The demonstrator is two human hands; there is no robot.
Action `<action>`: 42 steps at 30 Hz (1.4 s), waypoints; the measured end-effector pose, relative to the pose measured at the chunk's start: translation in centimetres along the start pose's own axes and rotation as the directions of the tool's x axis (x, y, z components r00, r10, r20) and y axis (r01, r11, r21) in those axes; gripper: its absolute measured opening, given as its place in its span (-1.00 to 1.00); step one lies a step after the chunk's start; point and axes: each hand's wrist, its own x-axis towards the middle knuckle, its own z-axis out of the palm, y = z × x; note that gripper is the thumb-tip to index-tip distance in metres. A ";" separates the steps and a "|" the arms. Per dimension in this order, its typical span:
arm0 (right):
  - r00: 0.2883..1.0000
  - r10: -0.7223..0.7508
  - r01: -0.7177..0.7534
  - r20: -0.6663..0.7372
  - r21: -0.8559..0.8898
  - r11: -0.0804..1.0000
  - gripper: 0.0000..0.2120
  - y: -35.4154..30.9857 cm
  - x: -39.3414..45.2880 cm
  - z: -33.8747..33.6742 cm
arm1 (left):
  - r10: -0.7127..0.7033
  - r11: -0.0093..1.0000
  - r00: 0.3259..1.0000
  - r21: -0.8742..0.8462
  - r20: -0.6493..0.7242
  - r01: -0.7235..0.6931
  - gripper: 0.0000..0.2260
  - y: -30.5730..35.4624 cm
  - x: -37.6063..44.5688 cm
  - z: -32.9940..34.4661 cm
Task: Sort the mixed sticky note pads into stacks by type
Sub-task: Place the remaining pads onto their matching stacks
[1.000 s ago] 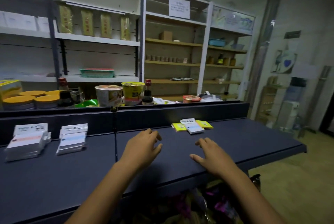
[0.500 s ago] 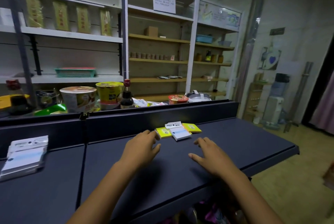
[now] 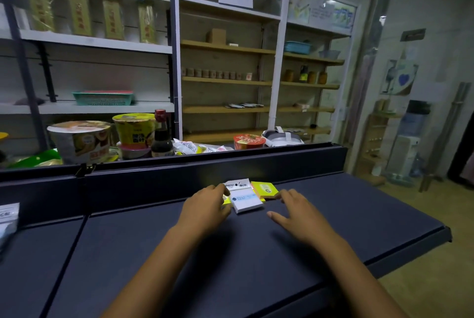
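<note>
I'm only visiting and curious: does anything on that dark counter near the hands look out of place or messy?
Only the small pile between the hands: a white pad lies askew on top of yellow pads, so types are mixed and overlapping. The left hand touches its left edge; the right hand reaches its right side. Nothing looks spilled or damaged.

One white pad (image 3: 246, 201), two yellow pads (image 3: 264, 189), two hands (image 3: 205, 211).

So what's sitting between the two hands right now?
In the head view, a white sticky note pad lies between the left hand and right hand, overlapping the yellow pads.
</note>
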 end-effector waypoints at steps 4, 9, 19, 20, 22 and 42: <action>0.997 -0.071 0.070 0.025 0.035 0.997 -0.55 2.8 2.9 0.4 | -0.118 0.992 0.993 0.036 0.022 0.118 -0.68 1.3 2.0 2.2; 0.988 -0.152 0.150 0.009 0.101 0.983 -0.57 5.6 6.7 0.7 | -0.294 0.954 0.956 0.072 0.014 0.293 -0.57 3.0 4.4 4.7; 0.976 -0.219 0.213 -0.007 0.253 0.944 -0.65 8.2 10.8 3.4 | -0.500 0.848 0.866 -0.205 0.000 0.489 -0.53 2.8 5.1 7.2; 0.976 -0.219 0.213 -0.008 0.273 0.938 -0.65 8.2 11.2 3.5 | -0.500 0.843 0.866 -0.234 -0.005 0.485 -0.54 2.7 5.0 7.2; 0.974 -0.226 0.219 -0.017 0.311 0.925 -0.69 8.0 11.9 3.7 | -0.506 0.800 0.862 -0.377 -0.009 0.466 -0.58 2.5 5.0 7.0; 0.977 -0.179 0.109 0.117 0.449 0.887 -0.29 9.7 12.6 5.4 | -0.550 0.355 0.825 -0.930 -0.128 0.092 -0.77 3.3 4.8 4.0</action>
